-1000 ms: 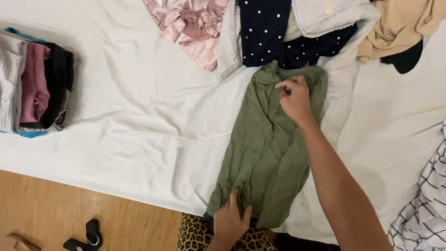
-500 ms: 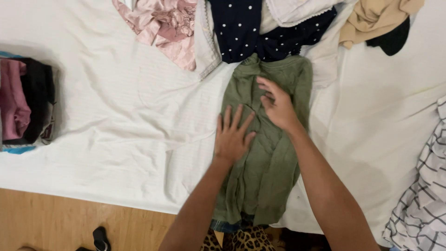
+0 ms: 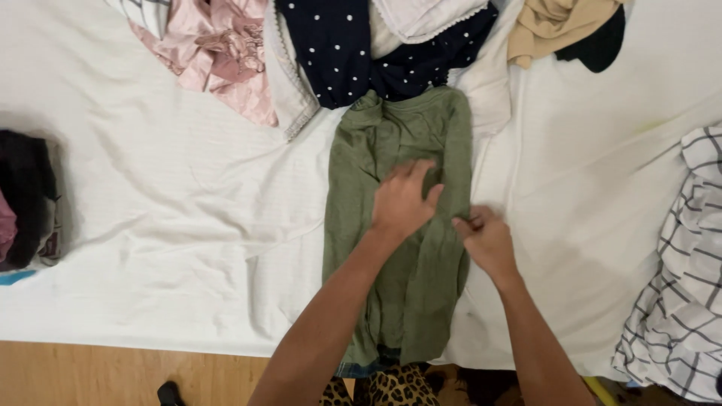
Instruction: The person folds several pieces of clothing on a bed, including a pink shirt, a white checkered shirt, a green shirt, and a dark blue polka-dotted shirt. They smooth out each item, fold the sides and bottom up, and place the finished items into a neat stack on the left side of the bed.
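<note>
Head view looked straight down on a bed [image 3: 150,225] covered with a white sheet. A green garment [image 3: 398,248] lay lengthwise on it, folded into a long narrow strip that ran from the pile of clothes at the far side to the near edge, where its end hung slightly over. The left hand [image 3: 402,199] rested flat on the middle of the garment, open, fingers spread and pressing the cloth. The right hand [image 3: 485,240] was at the garment's right edge, fingers curled and pinching the cloth there, though how much it held was hard to see.

At the far side, touching the garment's top, lay a navy dotted piece [image 3: 338,53], with a white lace-edged item [image 3: 421,15] on it. A pink garment [image 3: 218,53] lay to the left of those, and a tan one [image 3: 556,26] with a black piece [image 3: 602,49] beside it to the right. A checked cloth [image 3: 684,278] sat at the right edge. A stack of folded clothes [image 3: 26,195] stood at the left edge, well apart. Wooden floor [image 3: 113,376] showed below the bed.
</note>
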